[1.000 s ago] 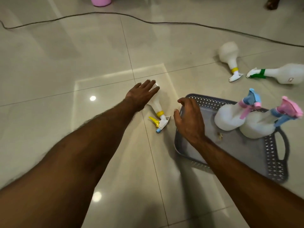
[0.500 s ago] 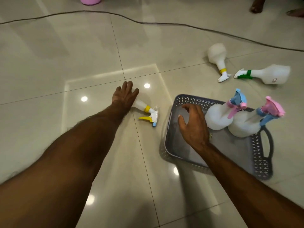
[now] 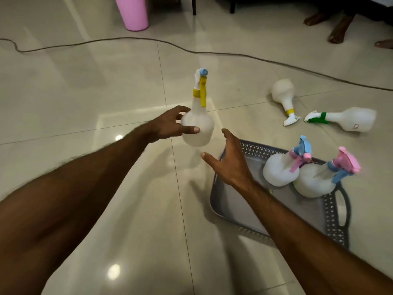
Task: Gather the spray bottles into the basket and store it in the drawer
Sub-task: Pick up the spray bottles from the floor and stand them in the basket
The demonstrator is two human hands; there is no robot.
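My left hand (image 3: 170, 125) grips the round body of a white spray bottle (image 3: 198, 122) with a yellow trigger and blue nozzle, held upright above the floor. My right hand (image 3: 228, 161) hovers open just below and right of it, over the near-left corner of the grey perforated basket (image 3: 234, 211). Two white bottles stand in the basket: one with a blue head and pink trigger (image 3: 280, 170), one with a pink head and blue trigger (image 3: 314, 179). On the floor beyond lie a bottle with a yellow collar (image 3: 284, 94) and one with a green trigger (image 3: 350, 121).
A dark cable (image 3: 212, 52) runs across the tiled floor behind the bottles. A pink bin (image 3: 133, 12) stands at the back. Bare feet of other people (image 3: 338, 28) and furniture legs are at the far right.
My left hand has lifted the yellow-trigger bottle off the floor and turned it upright. My right hand has moved from inside the basket up toward the bottle.
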